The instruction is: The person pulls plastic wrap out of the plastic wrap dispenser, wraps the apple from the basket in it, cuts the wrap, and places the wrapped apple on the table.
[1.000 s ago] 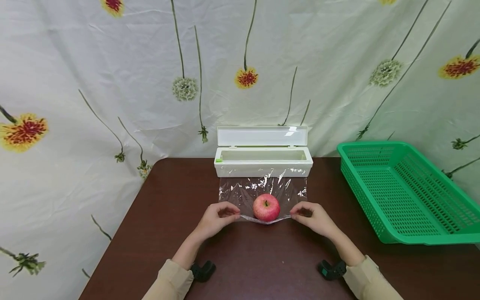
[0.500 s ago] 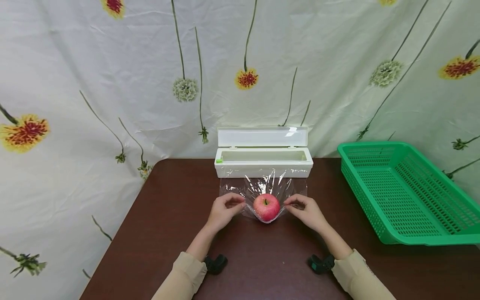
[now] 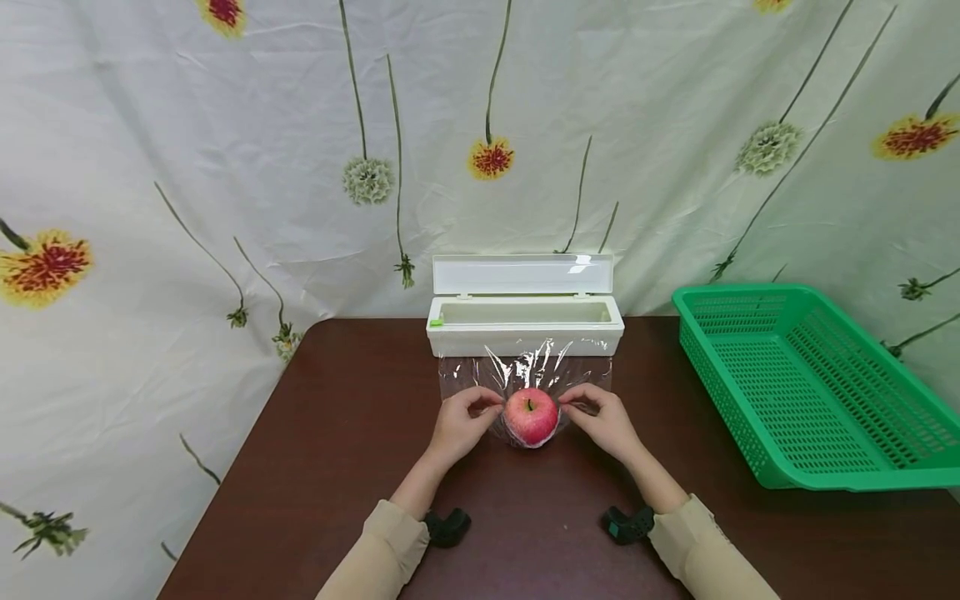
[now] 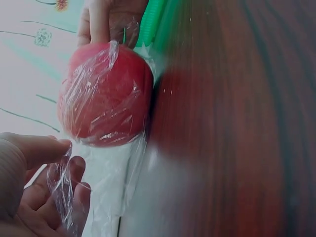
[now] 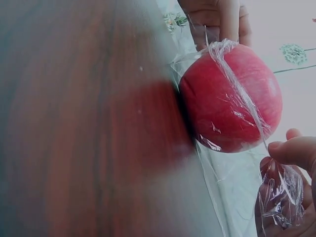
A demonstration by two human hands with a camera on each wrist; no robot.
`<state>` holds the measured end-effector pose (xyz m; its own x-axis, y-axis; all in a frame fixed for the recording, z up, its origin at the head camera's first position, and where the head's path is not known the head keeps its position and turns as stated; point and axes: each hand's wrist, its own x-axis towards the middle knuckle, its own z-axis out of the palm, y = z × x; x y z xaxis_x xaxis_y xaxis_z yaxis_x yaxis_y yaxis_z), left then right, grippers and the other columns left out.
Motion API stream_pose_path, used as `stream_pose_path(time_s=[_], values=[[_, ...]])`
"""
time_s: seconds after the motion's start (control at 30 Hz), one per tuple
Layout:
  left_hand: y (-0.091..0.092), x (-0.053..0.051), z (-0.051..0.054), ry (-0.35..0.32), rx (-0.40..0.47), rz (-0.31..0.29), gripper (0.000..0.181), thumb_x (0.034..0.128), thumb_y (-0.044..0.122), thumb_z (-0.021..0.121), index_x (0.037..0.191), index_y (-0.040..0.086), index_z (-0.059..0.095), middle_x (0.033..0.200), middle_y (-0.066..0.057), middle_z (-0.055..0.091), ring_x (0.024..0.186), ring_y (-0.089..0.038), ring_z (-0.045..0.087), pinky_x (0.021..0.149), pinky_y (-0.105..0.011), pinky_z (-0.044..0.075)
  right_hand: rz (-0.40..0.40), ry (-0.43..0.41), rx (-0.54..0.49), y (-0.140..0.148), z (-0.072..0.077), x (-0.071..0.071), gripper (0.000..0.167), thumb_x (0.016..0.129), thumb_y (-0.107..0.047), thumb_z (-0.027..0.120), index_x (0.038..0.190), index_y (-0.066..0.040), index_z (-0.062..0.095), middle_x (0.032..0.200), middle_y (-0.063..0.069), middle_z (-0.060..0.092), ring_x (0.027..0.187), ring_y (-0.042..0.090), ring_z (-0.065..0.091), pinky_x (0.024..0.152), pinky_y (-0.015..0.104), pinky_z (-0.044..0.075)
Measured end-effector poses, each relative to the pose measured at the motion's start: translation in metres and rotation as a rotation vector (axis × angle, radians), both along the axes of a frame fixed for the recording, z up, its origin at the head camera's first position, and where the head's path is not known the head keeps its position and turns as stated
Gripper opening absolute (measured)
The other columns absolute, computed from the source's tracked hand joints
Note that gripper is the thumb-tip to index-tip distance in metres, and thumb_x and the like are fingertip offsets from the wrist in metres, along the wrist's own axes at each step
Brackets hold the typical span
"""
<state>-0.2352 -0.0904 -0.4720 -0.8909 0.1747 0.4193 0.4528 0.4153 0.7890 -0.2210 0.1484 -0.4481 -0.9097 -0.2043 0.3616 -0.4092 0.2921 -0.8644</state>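
Note:
A red apple (image 3: 531, 417) rests on a sheet of clear plastic wrap (image 3: 465, 373) on the table. The sheet runs back to a long white dispenser box (image 3: 525, 340) whose lid stands up. Left of the apple, my left hand (image 3: 459, 427) pinches one front part of the film between thumb and fingers. On the other side my right hand (image 3: 604, 423) pinches the opposite part. In both wrist views the film is drawn up over the apple's near side, with creased film hanging at the fingers. The wrist views show both hands close beside the apple.
A green plastic basket (image 3: 840, 400) stands at the right of the dark wooden table (image 3: 360, 400). Behind the table hangs a white cloth (image 3: 300, 125) printed with flowers. A small green tab (image 3: 437, 322) sits at the box's left corner.
Both hands have moved inward and slightly away from the table's near side, closing in on the apple. The film's front edge, earlier stretched between them, now gathers round the apple.

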Motion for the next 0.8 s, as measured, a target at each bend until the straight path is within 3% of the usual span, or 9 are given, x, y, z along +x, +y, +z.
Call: stream_pose_path(time_s=[0.17, 0.57, 0.8], values=[[0.004, 0.001, -0.001, 0.062, -0.043, 0.018, 0.007, 0.0813, 0.003, 0.070, 0.087, 0.008, 0.071, 0.085, -0.003, 0.068, 0.078, -0.016, 0.064, 0.070, -0.030, 0.053, -0.017, 0.017, -0.010, -0.003, -0.002, 0.000, 0.009, 0.081, 0.010, 0.066, 0.089, 0.008, 0.066, 0.088, 0.019, 0.066, 0.084, 0.019, 0.061, 0.078, 0.019, 0.049], [0.006, 0.002, -0.007, 0.088, -0.054, 0.062, 0.009, 0.0791, 0.002, 0.069, 0.085, 0.008, 0.073, 0.081, -0.004, 0.070, 0.072, -0.013, 0.063, 0.065, -0.026, 0.051, -0.079, 0.040, -0.045, -0.009, -0.004, 0.003, 0.009, 0.080, 0.010, 0.067, 0.089, 0.009, 0.067, 0.088, 0.022, 0.067, 0.084, 0.024, 0.065, 0.076, 0.015, 0.049], [0.006, 0.002, -0.008, 0.118, -0.058, 0.051, 0.012, 0.0794, 0.003, 0.070, 0.088, 0.008, 0.075, 0.084, -0.002, 0.071, 0.072, -0.013, 0.063, 0.064, -0.026, 0.051, -0.106, 0.082, -0.017, -0.011, -0.004, 0.006, 0.013, 0.081, 0.007, 0.068, 0.093, 0.007, 0.069, 0.089, 0.019, 0.069, 0.087, 0.031, 0.065, 0.077, 0.017, 0.050]])
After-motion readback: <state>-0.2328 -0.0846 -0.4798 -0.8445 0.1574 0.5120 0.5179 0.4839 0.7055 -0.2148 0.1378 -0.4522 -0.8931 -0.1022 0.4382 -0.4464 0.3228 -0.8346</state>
